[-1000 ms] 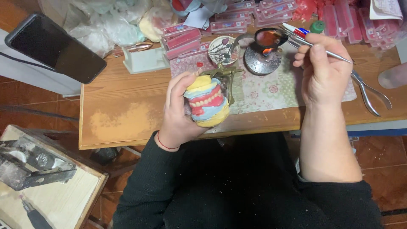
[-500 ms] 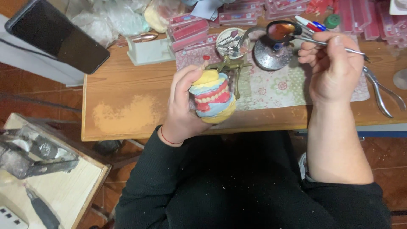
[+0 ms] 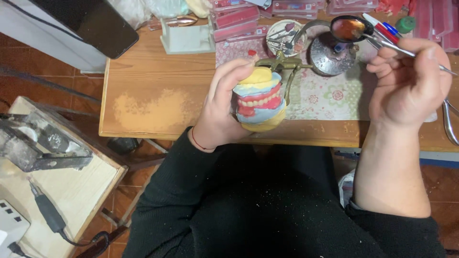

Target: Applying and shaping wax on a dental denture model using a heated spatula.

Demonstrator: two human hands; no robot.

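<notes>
My left hand (image 3: 221,107) grips a dental model (image 3: 259,99) of yellow and blue plaster with red wax gums and white teeth, mounted on a brass articulator (image 3: 282,63). It is held above the near edge of the wooden table (image 3: 158,86). My right hand (image 3: 409,81) pinches a thin metal wax tool (image 3: 382,44), whose tip reaches into a small metal spoon-shaped cup of melted red wax (image 3: 348,27) above a round burner (image 3: 331,56).
A black phone (image 3: 91,21) leans at the far left. Pink boxes (image 3: 236,19) and a white block (image 3: 186,38) line the back. Pliers (image 3: 448,122) lie at the right edge. A floral mat (image 3: 325,98) covers the middle. A side bench (image 3: 43,167) holds a metal device.
The view has shifted, so everything sits lower and more to the right. My right hand has brought the tool's tip to the wax cup. The left hand keeps holding the model.
</notes>
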